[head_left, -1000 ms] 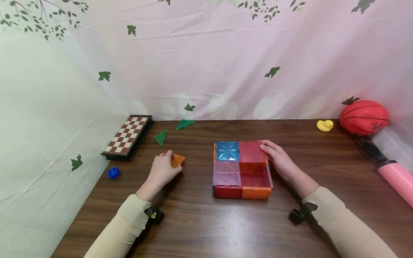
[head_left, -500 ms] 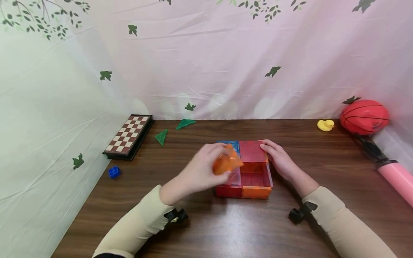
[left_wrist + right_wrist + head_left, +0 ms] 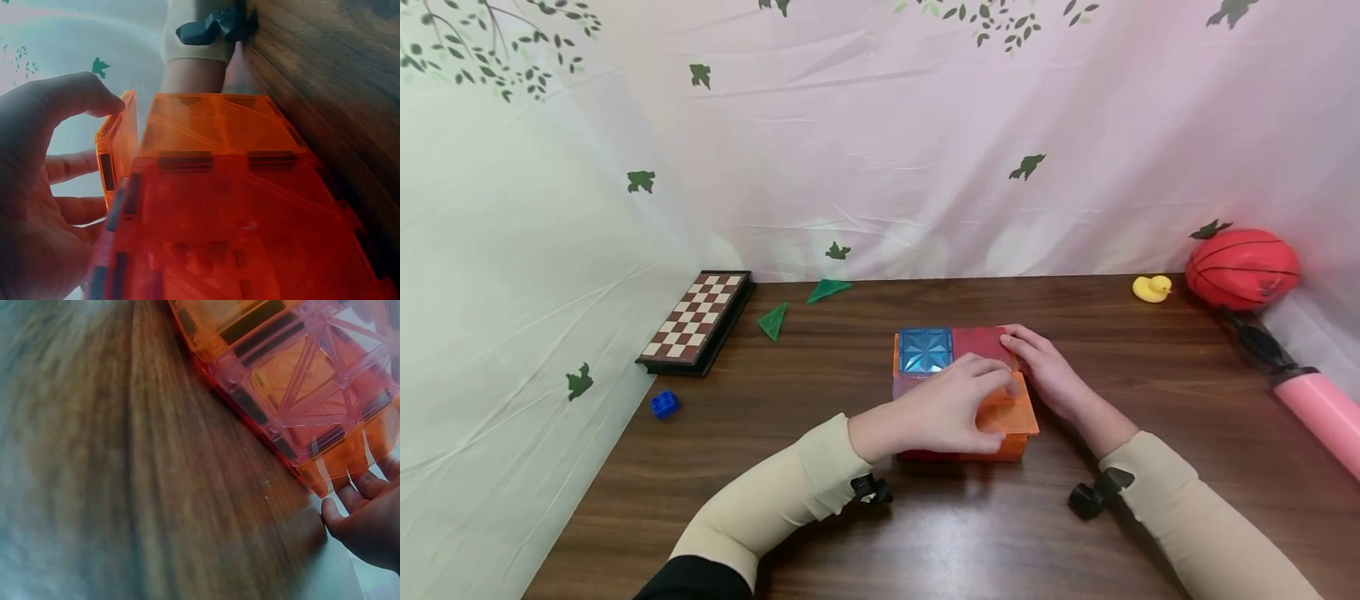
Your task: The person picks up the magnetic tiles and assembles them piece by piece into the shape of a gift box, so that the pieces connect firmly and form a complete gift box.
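Observation:
A low box of translucent magnetic tiles [image 3: 925, 350] stands on the table, with blue and red squares on top at the back. My left hand [image 3: 951, 410] reaches over its front and pinches a square orange magnetic tile [image 3: 1018, 415] above the front right cell. In the left wrist view, the thumb is on one edge of that tile [image 3: 117, 147], which stands close to the box's orange wall [image 3: 206, 125]. My right hand [image 3: 1047, 373] holds the box's back right corner, the fingers partly hidden behind it. The left hand covers most of the pink top tile.
Two green triangular tiles [image 3: 772, 322] lie at the back left, near a checkered board [image 3: 696, 317]. A blue toy brick [image 3: 664, 405] is by the left edge. At the back right are a yellow duck [image 3: 1152, 288], a red ball [image 3: 1243, 269] and a pink pump [image 3: 1318, 412].
My left hand has brought the orange tile from the table at left, rightward across to the box's front right cell. The right hand has stayed at the back corner.

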Available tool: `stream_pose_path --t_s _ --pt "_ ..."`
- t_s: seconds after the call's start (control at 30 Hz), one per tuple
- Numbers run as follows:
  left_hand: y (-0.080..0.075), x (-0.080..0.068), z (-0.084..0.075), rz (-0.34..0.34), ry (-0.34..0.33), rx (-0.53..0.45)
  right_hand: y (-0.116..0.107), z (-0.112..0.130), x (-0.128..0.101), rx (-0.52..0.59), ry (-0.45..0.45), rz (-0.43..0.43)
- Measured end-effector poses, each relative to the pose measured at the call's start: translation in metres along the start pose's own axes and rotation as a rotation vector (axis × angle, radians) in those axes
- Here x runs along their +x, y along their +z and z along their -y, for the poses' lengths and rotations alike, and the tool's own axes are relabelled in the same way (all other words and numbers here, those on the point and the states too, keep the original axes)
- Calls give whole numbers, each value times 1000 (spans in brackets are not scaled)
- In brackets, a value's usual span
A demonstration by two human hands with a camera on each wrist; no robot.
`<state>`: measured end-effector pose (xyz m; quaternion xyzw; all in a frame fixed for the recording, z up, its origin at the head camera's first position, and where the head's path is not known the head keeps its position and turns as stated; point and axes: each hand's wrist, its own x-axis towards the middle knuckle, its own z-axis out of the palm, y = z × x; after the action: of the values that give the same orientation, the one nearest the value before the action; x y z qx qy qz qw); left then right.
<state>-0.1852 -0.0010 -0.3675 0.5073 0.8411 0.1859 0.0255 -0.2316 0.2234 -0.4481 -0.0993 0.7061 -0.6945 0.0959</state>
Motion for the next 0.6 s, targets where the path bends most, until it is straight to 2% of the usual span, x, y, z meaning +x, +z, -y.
stream_pose_path --t_s 0.2,0.37,0.5,0.6 --pt "4 1 5 45 -36 -15 1 0 0 31 -17 4" --pt "4 -1 8 50 -48 -63 0 0 0 41 -22 -2" --pt "-2 -10 13 -12 -57 -104 0 -1 1 42 -10 2" --pt "-7 -21 21 -129 -96 -142 0 -1 1 36 6 6"
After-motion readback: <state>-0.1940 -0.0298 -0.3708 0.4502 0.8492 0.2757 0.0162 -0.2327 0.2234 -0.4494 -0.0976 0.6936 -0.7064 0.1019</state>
